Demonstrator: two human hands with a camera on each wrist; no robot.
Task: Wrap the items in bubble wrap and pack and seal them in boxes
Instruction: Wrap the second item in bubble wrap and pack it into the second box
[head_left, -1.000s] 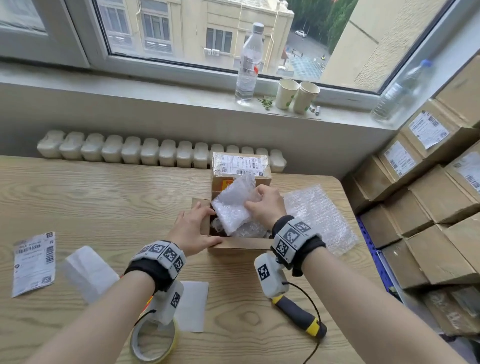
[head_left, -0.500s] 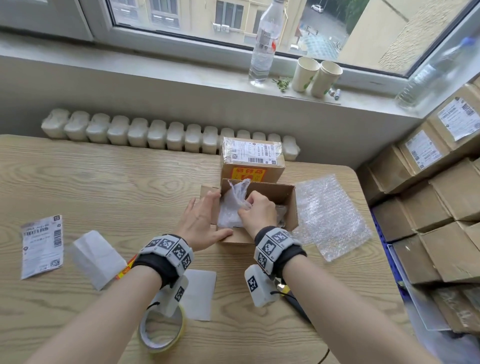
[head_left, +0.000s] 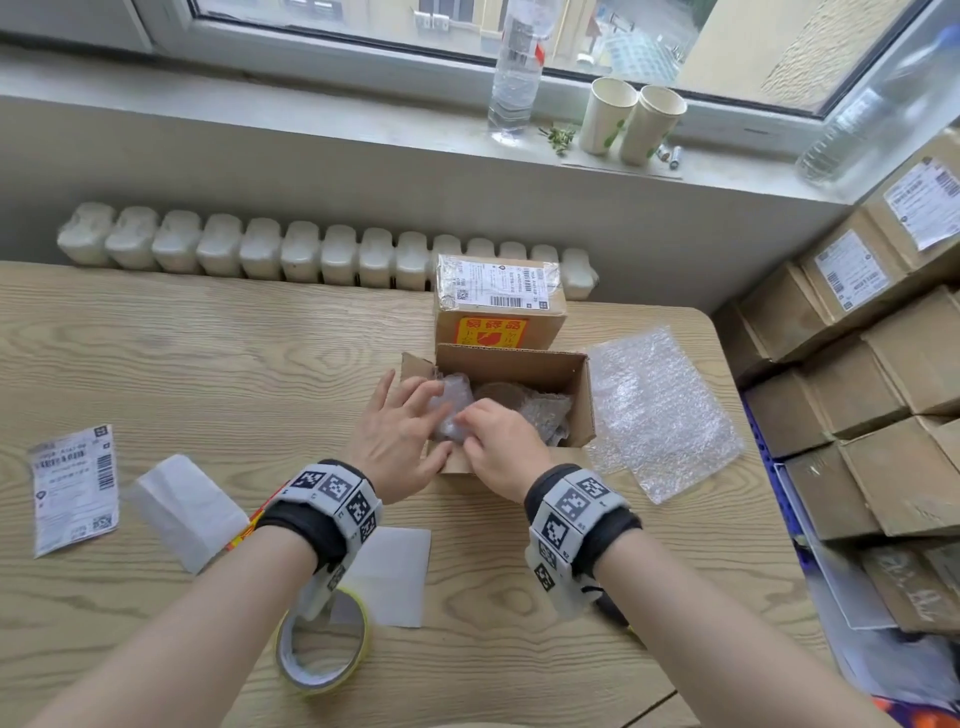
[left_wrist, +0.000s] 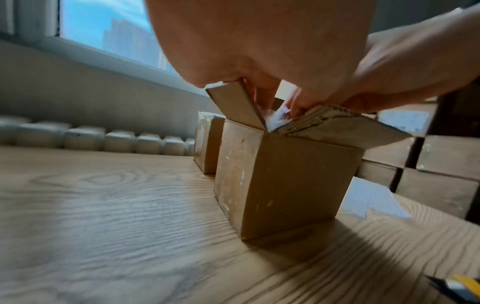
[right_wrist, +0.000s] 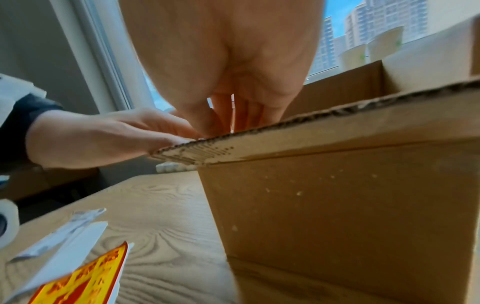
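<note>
Both hands (head_left: 400, 431) lowered bubble wrap (head_left: 452, 402) inside box (head_left: 582, 395)

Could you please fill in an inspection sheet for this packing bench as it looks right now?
Surface: wooden table.
Job's things: open box holds bubble-wrapped items; spare bubble wrap sheet to its right; sealed labelled box behind it.
Clutter: tape roll, shipping label, white papers.
Hands: left hand and right hand press the wrap into the box.
Cables: nothing seen.
Surroundings: bottle and cups on the sill; stacked boxes at right.
</note>
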